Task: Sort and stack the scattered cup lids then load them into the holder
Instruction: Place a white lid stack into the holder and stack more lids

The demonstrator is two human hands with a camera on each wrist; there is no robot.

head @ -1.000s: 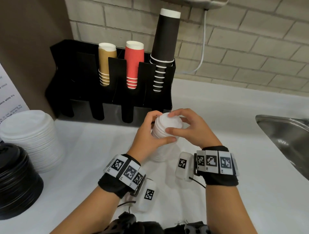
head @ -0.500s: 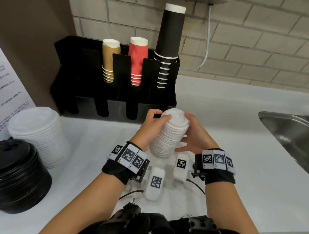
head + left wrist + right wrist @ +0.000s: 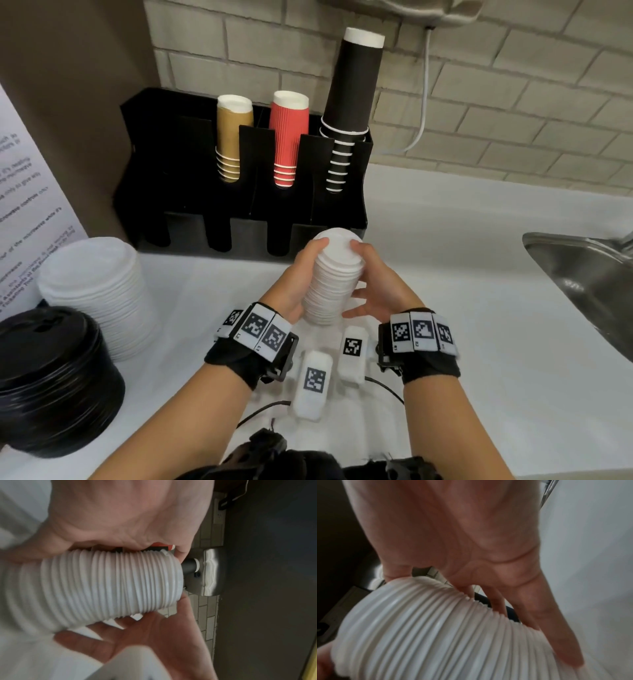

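Observation:
A tall stack of small white lids [image 3: 337,277] is held between both hands above the white counter, its top tilted away toward the black holder [image 3: 191,192]. My left hand [image 3: 298,274] wraps its left side, fingers curled over the top rim. My right hand [image 3: 376,287] cups the right side, thumb on the top lid. The left wrist view shows the ribbed lid stack [image 3: 102,585] under my left palm [image 3: 120,520], with the right hand [image 3: 154,635] beneath it. In the right wrist view my right hand [image 3: 453,534] lies along the stack [image 3: 428,628].
The holder carries brown cups [image 3: 233,137], red cups [image 3: 287,137] and tall black cups [image 3: 352,92]. A stack of larger white lids [image 3: 99,291] and a stack of black lids [image 3: 51,377] stand on the counter at left. A steel sink [image 3: 582,274] lies to the right.
The lid stack stood upright with both hands at its top; it is now raised, tilted toward the holder, and both hands have slid down round its sides.

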